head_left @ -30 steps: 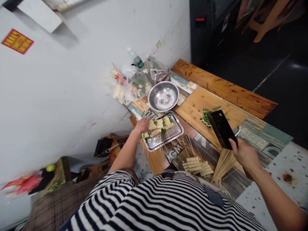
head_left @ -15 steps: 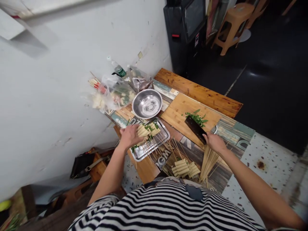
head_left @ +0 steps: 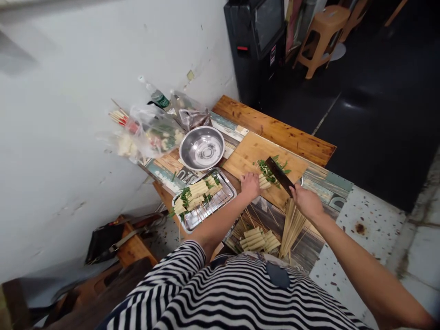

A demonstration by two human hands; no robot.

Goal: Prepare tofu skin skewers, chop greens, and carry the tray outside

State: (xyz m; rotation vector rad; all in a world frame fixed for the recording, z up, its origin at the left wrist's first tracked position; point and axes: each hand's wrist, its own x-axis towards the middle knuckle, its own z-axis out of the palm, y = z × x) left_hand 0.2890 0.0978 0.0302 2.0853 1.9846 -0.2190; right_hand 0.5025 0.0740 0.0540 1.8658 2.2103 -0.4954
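My right hand (head_left: 307, 201) is closed on the handle end of a dark cleaver (head_left: 279, 176), whose blade lies over chopped greens (head_left: 284, 166) on the wooden cutting board (head_left: 240, 153). My left hand (head_left: 250, 185) is at the board's near edge, its fingers closed on a skewered tofu roll piece (head_left: 264, 181) beside the greens. Finished-looking skewers with greens (head_left: 197, 192) lie on a metal tray (head_left: 231, 187) to the left. Rolls without greens (head_left: 255, 239) are close to my body, beside a bundle of bare bamboo sticks (head_left: 291, 227).
A steel bowl (head_left: 202, 147) stands behind the tray. Plastic bags of food (head_left: 154, 133) and a bottle (head_left: 158, 97) are by the wall. A wooden bench (head_left: 275, 130) runs along the table's far side.
My left hand has moved right from the tray to the cutting board, where a pale roll piece now lies by the greens. My right hand still holds the cleaver. The view has shifted slightly.
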